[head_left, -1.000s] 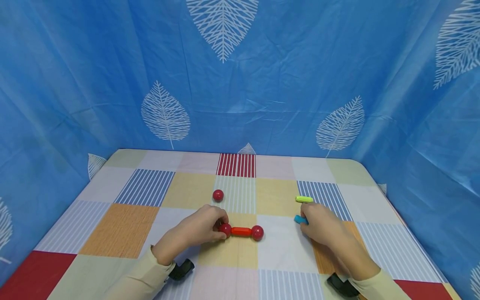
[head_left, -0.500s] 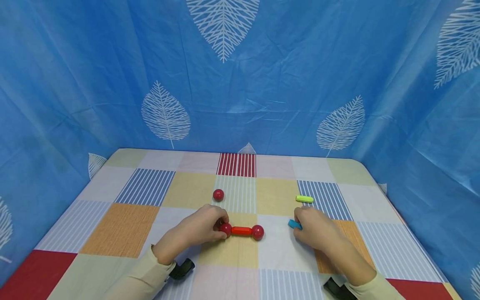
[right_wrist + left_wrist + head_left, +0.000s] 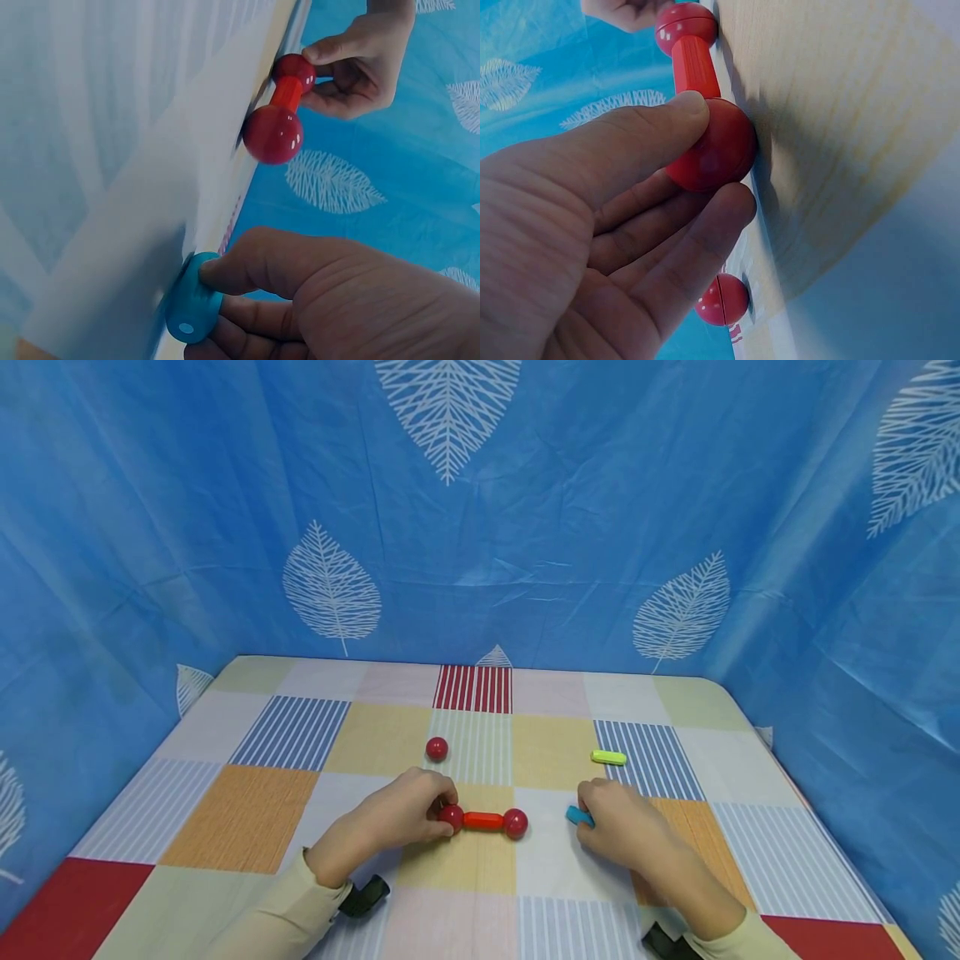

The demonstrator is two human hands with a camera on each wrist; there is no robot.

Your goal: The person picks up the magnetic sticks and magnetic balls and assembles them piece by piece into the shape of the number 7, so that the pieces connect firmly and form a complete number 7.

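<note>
My left hand (image 3: 408, 810) pinches the left ball of a dumbbell-like piece, a red-orange rod (image 3: 483, 821) with a dark red ball (image 3: 515, 824) at each end. In the left wrist view the thumb lies on the near ball (image 3: 718, 146) and the fingers curl beneath it. To the right, my right hand (image 3: 622, 822) grips a short blue rod (image 3: 579, 816) close to the tabletop. The right wrist view shows the blue rod (image 3: 193, 300) between thumb and fingers, with a pale round spot on its end face.
A loose red ball (image 3: 437, 748) lies beyond my left hand. A yellow-green rod (image 3: 608, 757) lies beyond my right hand. The patchwork-patterned tablecloth (image 3: 285, 810) covers the table, and a blue curtain (image 3: 555, 510) with white leaves stands behind and at both sides.
My right hand has slid left and slightly nearer with the blue rod, coming closer to the dumbbell-like piece. The left hand and the piece it pinches have stayed put.
</note>
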